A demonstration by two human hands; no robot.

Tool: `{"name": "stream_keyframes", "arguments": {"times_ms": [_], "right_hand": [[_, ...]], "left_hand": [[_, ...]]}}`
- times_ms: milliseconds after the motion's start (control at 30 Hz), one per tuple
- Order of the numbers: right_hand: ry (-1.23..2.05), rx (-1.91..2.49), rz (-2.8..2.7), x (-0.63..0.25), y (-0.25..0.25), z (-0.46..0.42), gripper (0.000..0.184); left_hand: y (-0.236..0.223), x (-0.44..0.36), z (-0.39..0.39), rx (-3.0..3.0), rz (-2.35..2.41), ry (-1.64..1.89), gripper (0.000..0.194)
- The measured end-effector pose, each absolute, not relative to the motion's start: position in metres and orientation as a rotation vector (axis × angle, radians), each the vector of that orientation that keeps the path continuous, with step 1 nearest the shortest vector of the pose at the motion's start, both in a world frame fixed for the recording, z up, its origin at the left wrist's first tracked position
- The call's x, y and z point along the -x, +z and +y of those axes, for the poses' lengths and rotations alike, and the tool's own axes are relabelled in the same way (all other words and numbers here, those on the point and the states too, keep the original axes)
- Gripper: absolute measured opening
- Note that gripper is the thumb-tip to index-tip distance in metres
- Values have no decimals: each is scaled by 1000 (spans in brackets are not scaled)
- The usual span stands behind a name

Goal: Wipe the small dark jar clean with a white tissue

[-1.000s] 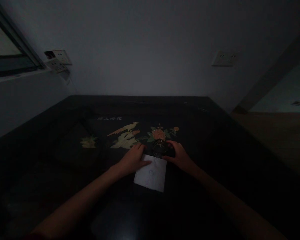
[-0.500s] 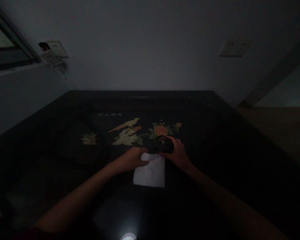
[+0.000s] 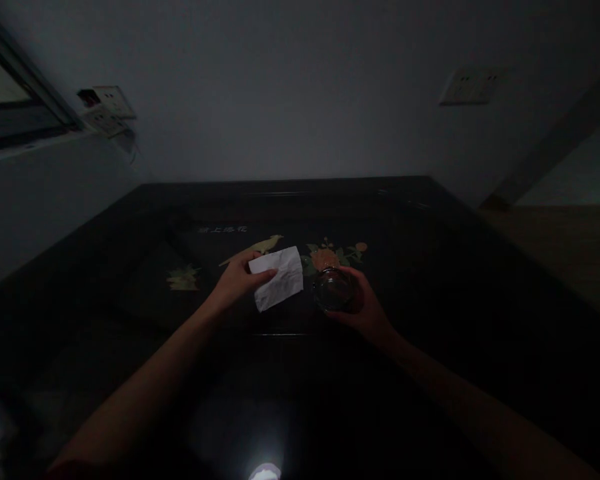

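My left hand point(image 3: 237, 280) pinches a white, creased sheet of paper point(image 3: 285, 283) near its left edge, the thumb lying on top. Just to the right, my right hand point(image 3: 363, 303) is wrapped round the right side of a clear glass container point(image 3: 333, 290), whose round rim faces me. The picture is too dark to tell what, if anything, the glass contains. A small gap separates paper and glass. Both are over the dark tabletop point(image 3: 260, 373), in front of its inlaid bird and flower picture.
A pale wall point(image 3: 280, 100) rises behind the table, with a socket plate point(image 3: 470, 87) on the right. More sockets point(image 3: 113, 100) and a cable are at the left, beside a window frame point(image 3: 27, 100). A bright light reflection shows on the near tabletop.
My left hand has moved left and away from me, carrying the paper off the near tabletop and turning it. My right hand and the glass have shifted slightly nearer, the rim tipping more towards me.
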State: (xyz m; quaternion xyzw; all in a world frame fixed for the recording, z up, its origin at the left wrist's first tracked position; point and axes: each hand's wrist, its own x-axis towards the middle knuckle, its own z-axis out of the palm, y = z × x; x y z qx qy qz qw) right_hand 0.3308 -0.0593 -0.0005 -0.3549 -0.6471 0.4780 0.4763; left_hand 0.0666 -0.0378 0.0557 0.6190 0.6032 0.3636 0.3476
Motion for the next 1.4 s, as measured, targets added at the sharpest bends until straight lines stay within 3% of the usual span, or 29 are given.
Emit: {"name": "stream_keyframes", "arguments": {"times_ms": [133,300,667,1100,1400], "right_hand": [[1296,826,-1541,-327,4,-66,80],[1471,784,-1423,-330,4,-64,79],[1671,755,-1234,-331,1,-61,67],[1909,607,-972,-328,-2,-62,52],[1973,687,-969,-322,-14,-63,50]], "left_hand": [[65,-89,-55,-1473,1436,981,29],[61,-113,-75,-1811,1166,967,16],[41,-116,-88,-2463,1085,539,39],[41,-136,-103,-2875,897,659,29],[61,-129,-100,-3064,842,473,25]]}}
